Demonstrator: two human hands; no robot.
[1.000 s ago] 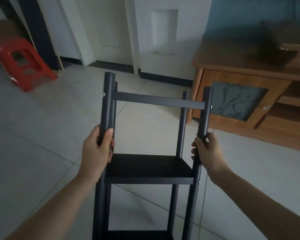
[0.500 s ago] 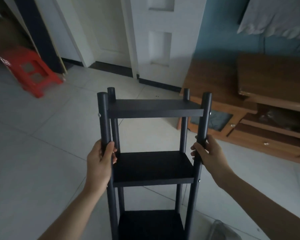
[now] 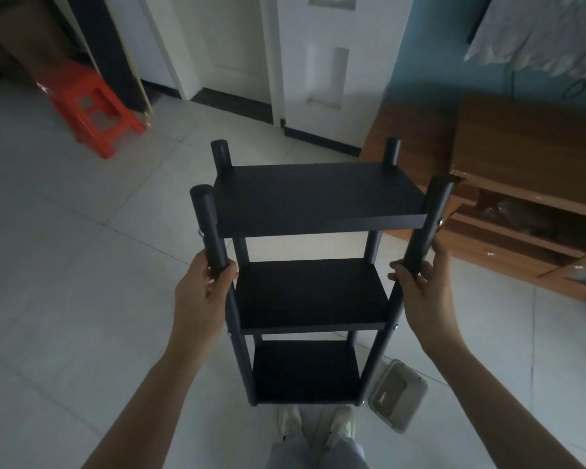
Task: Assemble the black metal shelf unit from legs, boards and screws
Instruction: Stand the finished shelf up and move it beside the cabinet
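Observation:
The black shelf unit [image 3: 315, 198] stands upright on the tiled floor in front of me, with three boards fixed between four round legs. My left hand [image 3: 202, 292] grips the near left leg [image 3: 207, 228] between the top and middle boards. My right hand [image 3: 420, 292] grips the near right leg [image 3: 427, 225] at about the same height. Small silver screw heads show on the outer sides of the near legs. The bottom board [image 3: 305, 370] sits just ahead of my white shoes [image 3: 318, 424].
A clear plastic tray [image 3: 398, 396] with a small metal piece lies on the floor by the unit's right foot. A red plastic stool [image 3: 92, 110] stands far left. A wooden cabinet [image 3: 521, 184] runs along the right. White doors are behind.
The view has tipped downward, so all three boards, my shoes and the plastic tray now show. Both hands keep their grip on the near legs.

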